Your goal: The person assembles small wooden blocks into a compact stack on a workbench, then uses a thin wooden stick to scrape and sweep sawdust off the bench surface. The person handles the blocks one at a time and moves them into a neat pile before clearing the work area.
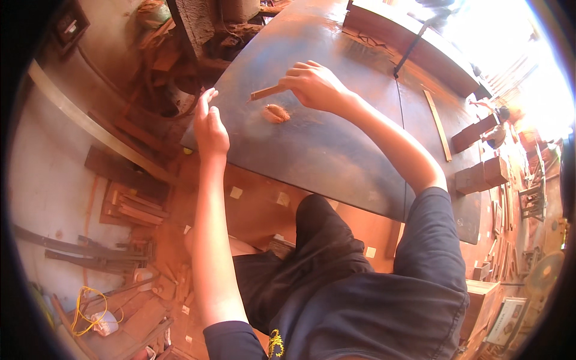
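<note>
My right hand [312, 87] is above the dark flat tabletop [324, 150], fingers wrapped round one end of a short wooden strip [267, 93]. The strip's free end points left. Just below it on the tabletop lies a small reddish-brown lump [276, 113], too unclear to name. At the table's left edge my left hand [211, 129] is raised with its fingers stretched out, and I see nothing in it. A gap separates this hand from the strip.
At the far right stands a long wooden box-like piece [408, 45]. A thin wooden slat [438, 126] and two wooden blocks [481, 175] lie on the table's right side. Stacked boards [135, 207] sit at left; a yellow cord [90, 309] lies lower left.
</note>
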A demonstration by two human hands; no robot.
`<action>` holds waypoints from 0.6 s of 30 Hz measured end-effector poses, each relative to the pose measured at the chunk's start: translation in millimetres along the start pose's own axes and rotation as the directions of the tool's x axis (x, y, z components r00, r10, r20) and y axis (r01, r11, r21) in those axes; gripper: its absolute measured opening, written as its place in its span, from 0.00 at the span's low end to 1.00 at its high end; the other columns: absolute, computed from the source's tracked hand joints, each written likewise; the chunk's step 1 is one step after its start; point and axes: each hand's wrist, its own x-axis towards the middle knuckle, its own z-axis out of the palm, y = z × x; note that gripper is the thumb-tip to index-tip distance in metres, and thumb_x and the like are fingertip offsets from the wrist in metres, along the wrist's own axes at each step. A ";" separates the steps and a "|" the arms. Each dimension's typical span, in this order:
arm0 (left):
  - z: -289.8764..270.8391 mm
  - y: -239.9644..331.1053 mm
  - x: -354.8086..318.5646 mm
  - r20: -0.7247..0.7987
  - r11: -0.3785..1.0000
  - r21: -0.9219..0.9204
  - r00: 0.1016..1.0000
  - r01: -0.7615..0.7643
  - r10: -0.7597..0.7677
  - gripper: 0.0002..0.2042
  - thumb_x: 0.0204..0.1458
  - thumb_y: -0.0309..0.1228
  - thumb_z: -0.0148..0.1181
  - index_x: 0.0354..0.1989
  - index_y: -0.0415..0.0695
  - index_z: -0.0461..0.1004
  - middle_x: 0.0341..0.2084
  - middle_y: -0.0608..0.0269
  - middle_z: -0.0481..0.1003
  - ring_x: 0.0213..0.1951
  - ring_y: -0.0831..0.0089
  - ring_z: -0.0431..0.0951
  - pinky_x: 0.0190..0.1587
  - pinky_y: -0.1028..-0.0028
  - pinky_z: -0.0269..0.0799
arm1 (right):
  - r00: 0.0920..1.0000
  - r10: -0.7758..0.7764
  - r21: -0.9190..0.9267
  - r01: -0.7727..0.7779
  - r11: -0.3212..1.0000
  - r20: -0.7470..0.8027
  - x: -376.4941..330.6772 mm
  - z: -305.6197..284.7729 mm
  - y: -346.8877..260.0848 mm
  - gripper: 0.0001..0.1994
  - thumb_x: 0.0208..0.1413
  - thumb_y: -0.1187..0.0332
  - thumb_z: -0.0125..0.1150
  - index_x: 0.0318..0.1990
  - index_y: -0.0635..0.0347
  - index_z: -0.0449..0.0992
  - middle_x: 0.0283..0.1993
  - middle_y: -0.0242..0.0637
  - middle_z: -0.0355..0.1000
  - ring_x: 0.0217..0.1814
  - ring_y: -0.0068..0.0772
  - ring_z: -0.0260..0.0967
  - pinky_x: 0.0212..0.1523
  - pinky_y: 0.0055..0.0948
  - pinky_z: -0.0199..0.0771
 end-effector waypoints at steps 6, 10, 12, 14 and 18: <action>0.0 2.4 4.5 0.006 1.000 0.019 1.000 0.023 -0.023 0.22 0.61 0.31 0.37 0.59 0.33 0.68 0.58 0.42 0.72 0.63 0.51 0.69 0.68 0.59 0.60 | 0.989 -0.146 0.049 0.147 0.988 -0.038 34.9 15.9 0.1 0.09 0.53 0.72 0.66 0.41 0.50 0.82 0.41 0.26 0.76 0.49 0.32 0.72 0.49 0.33 0.71; 1.8 2.4 4.3 0.003 1.000 0.003 1.000 0.016 -0.016 0.23 0.61 0.31 0.36 0.59 0.32 0.68 0.58 0.41 0.72 0.63 0.50 0.69 0.68 0.59 0.59 | 0.989 -0.147 0.077 0.145 0.986 0.024 39.2 23.4 -7.5 0.09 0.53 0.72 0.65 0.40 0.47 0.84 0.44 0.26 0.76 0.51 0.31 0.71 0.52 0.33 0.71; 2.9 3.7 4.6 0.006 1.000 -0.003 1.000 0.025 -0.025 0.23 0.61 0.31 0.36 0.59 0.31 0.67 0.58 0.41 0.72 0.63 0.50 0.69 0.68 0.59 0.59 | 0.986 -0.168 0.078 0.165 0.983 0.025 38.9 23.7 -5.7 0.10 0.52 0.72 0.64 0.40 0.46 0.85 0.45 0.26 0.76 0.52 0.31 0.71 0.53 0.33 0.71; 2.3 3.5 4.9 0.014 1.000 -0.005 1.000 0.019 -0.019 0.23 0.61 0.30 0.36 0.59 0.31 0.67 0.58 0.41 0.72 0.63 0.50 0.68 0.69 0.59 0.59 | 0.982 -0.180 0.043 0.177 0.983 0.062 35.5 23.7 -2.1 0.10 0.51 0.73 0.64 0.41 0.47 0.85 0.45 0.26 0.76 0.52 0.31 0.71 0.53 0.33 0.71; 2.7 3.3 4.9 0.013 0.999 -0.030 1.000 0.021 -0.021 0.23 0.60 0.30 0.35 0.59 0.30 0.67 0.58 0.41 0.71 0.63 0.50 0.68 0.69 0.59 0.58 | 0.991 -0.136 0.009 0.136 0.991 -0.011 22.8 16.2 2.5 0.11 0.51 0.73 0.64 0.42 0.49 0.84 0.44 0.27 0.76 0.52 0.31 0.71 0.54 0.34 0.71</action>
